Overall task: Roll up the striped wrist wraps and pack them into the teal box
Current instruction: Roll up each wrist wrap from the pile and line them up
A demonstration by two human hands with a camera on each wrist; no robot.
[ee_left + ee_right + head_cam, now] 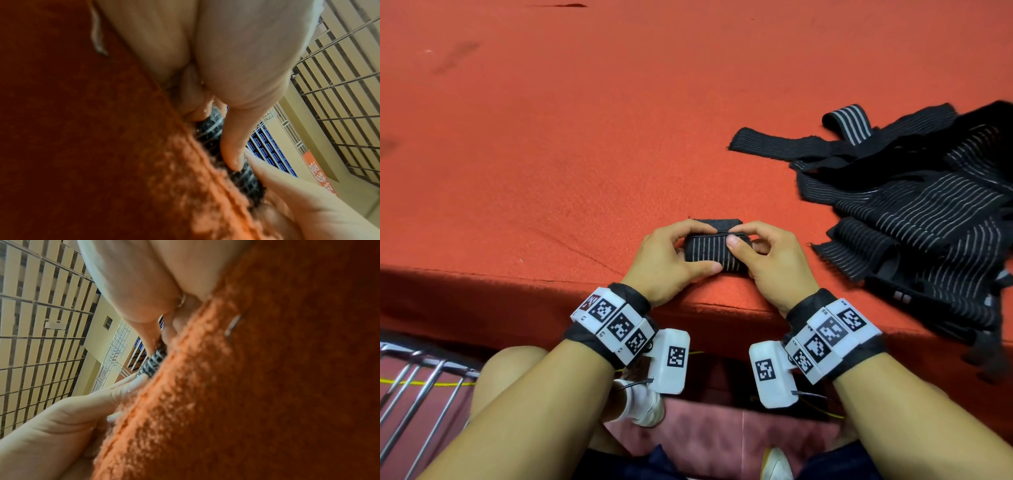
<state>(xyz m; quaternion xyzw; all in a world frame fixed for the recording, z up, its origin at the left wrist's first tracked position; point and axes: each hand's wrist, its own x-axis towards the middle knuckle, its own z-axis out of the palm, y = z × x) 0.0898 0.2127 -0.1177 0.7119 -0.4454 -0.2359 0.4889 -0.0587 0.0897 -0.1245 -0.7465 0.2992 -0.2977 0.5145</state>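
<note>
A black wrist wrap with thin white stripes, rolled into a short cylinder [710, 249], lies on the red felt near the front edge. My left hand [671, 257] grips its left end, thumb along the front. My right hand [763, 253] grips its right end, thumb pressed on top and forefinger on the loose flap. The left wrist view shows the striped roll [211, 129] under my left thumb [232, 146]. Only a sliver of the roll [153, 364] appears in the right wrist view. No teal box is in view.
A heap of loose black striped wraps [914, 205] lies at the right and hangs over the red table's front edge [482, 274]. A metal rack [417, 380] stands low at the left. My knees and white shoes are below the edge.
</note>
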